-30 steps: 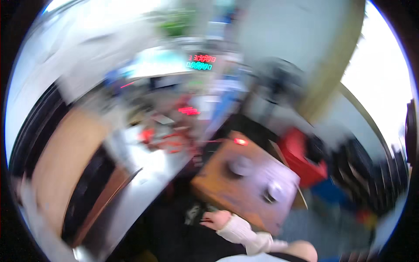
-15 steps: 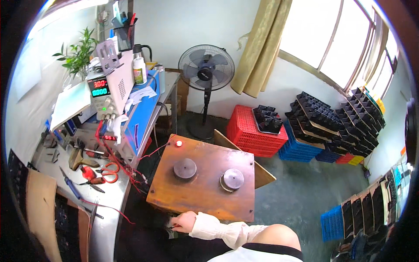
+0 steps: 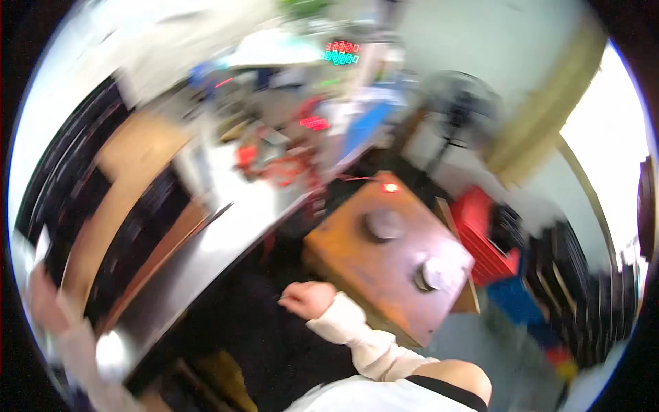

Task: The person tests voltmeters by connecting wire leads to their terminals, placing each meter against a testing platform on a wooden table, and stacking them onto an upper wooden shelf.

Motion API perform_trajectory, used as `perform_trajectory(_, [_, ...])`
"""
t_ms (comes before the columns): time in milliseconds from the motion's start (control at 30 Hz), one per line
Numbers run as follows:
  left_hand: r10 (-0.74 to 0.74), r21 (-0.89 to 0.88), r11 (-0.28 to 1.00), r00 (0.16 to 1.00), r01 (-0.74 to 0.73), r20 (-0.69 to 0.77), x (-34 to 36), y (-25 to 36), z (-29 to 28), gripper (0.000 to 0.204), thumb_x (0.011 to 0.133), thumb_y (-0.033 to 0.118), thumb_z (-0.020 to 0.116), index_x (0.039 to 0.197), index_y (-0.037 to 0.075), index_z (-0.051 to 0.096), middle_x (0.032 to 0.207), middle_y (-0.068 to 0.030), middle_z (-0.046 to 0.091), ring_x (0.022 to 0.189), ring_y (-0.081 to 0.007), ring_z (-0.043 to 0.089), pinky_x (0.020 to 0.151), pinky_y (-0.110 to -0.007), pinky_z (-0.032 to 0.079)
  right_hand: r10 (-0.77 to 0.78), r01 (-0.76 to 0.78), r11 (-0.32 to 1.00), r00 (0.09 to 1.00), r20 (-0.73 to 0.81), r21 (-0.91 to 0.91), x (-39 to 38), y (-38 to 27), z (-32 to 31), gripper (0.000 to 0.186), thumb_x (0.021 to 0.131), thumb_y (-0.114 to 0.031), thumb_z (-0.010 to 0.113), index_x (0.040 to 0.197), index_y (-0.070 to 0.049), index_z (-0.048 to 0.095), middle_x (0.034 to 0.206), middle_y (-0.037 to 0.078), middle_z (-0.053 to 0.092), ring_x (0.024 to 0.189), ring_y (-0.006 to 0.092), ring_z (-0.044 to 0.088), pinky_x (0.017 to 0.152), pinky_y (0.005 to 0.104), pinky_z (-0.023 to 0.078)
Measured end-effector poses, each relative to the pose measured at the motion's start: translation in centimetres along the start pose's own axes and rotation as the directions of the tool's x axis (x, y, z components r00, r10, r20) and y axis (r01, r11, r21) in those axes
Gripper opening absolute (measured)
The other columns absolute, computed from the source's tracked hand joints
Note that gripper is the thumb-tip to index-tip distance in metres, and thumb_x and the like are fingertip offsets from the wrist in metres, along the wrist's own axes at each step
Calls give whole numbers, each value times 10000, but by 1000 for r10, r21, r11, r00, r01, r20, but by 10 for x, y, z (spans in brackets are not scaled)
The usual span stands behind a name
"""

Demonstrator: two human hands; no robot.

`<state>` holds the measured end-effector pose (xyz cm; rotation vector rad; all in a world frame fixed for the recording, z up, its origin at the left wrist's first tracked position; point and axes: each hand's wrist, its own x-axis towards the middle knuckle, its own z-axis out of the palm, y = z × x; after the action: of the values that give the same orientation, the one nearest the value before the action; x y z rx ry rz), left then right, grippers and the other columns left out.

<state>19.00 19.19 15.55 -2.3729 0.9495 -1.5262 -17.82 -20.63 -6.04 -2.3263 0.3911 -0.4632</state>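
Note:
My right hand (image 3: 309, 299) is held over the dark area in front of the brown box-like stand (image 3: 350, 253), its fingers curled together; what they hold, if anything, is hidden. Two round metal pieces, one darker (image 3: 384, 224) and one shinier (image 3: 441, 273), sit on the stand's top. A small red light (image 3: 390, 187) glows at its far corner. At the far left, my left hand (image 3: 49, 299) reaches beside the dark trays with tan cardboard (image 3: 103, 237). Motion smears its fingers, so their pose cannot be told.
The metal-topped workbench (image 3: 240, 237) carries red-handled tools (image 3: 285, 170) and a power supply with a lit display (image 3: 341, 53). Behind the stand are a fan (image 3: 456, 103) and a red crate (image 3: 473, 237). Black trays (image 3: 559, 268) are stacked at the right.
The view has swung left, so the stand and crates appear farther right. My left hand and forearm have come into view at the left. My right hand has moved off the stand's lower front edge.

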Motion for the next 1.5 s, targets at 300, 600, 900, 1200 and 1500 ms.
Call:
perform_trajectory(300, [-403, -475, 813, 914, 337, -41, -21, 53, -45, 964, 772, 393, 830, 1539, 89, 331, 1511, -238, 337, 1401, -394, 333, 1146, -492, 272, -171, 173, 985, 979, 108, -4, 6, -44, 16, 165, 801, -208, 810, 864, -82, 725, 741, 91, 690, 646, 260, 665, 598, 353, 529])
perform_trajectory(600, [-375, -819, 331, 862, 469, 342, -40, 105, -60, 1010, 654, 124, 907, 1488, 12, 348, 1395, -169, 523, 1302, -270, 513, 1109, -411, 392, -57, 33, 965, 994, 88, 260, 32, -93, 29, 226, 754, -84, 845, 923, -11, 714, 811, 115, 691, 688, 199, 667, 657, 284, 533])
perform_trajectory(900, [-218, -814, -18, 793, 580, 569, -60, 247, -17, 959, 610, 200, 908, 1444, 111, 443, 1388, -147, 540, 1282, -325, 531, 1090, -404, 416, 107, -146, 922, 986, 126, 359, 32, -114, 5, 198, 793, -30, 806, 967, 8, 719, 778, 53, 652, 697, 73, 581, 625, 225, 460])
perform_trajectory(1200, [-129, -809, -20, 801, 587, 584, -46, 264, -6, 1151, 601, 257, 914, 1563, 203, 285, 1502, -161, 472, 1354, -390, 469, 1138, -465, 355, -138, 178, 931, 980, -144, 318, 53, -108, 45, 202, 713, -13, 840, 849, -5, 690, 735, 95, 665, 593, 199, 608, 555, 290, 485])
perform_trajectory(1500, [-131, -809, 1, 803, 587, 582, -49, 261, -7, 1166, 610, 242, 912, 1575, 211, 258, 1489, -188, 474, 1355, -404, 461, 1136, -463, 352, -414, 428, 890, 903, -116, 158, 68, -111, 44, 209, 694, -13, 829, 813, -24, 657, 706, 82, 647, 607, 242, 607, 562, 315, 497])
